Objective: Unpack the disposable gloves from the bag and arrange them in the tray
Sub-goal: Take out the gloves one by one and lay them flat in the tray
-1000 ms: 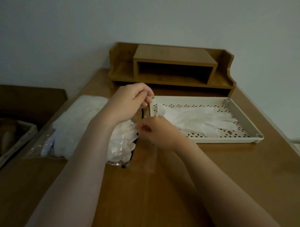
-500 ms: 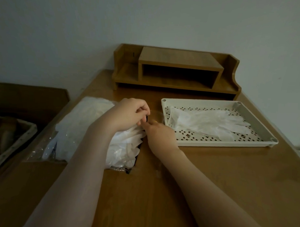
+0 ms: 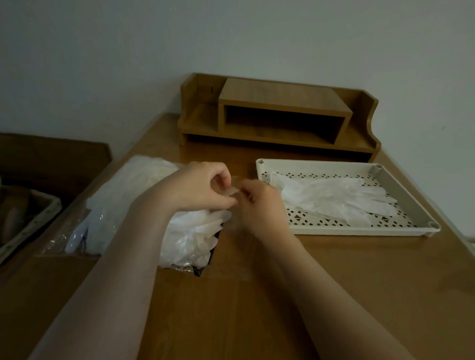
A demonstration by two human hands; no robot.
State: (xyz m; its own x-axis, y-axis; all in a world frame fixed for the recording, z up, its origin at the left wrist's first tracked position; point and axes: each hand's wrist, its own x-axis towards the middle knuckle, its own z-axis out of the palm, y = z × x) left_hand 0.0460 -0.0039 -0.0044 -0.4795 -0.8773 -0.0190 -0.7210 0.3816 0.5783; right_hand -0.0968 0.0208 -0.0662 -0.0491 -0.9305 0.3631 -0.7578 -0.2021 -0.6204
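At the far left, a woven basket sits in a brown cardboard box beside the brown wooden tabletop. On the tabletop lies a clear plastic bag stuffed with thin white throwaway gloves; some spill out of its open end. Above that end, the left hand has its grip curled, pinching a thin see-through glove. The right hand meets it; its grip is blurry, but the fingers look bent on the same glove. Next comes a flat cream plastic tray with holes, where white gloves lie spread out. Behind stands a brown wooden shelf against the wall.
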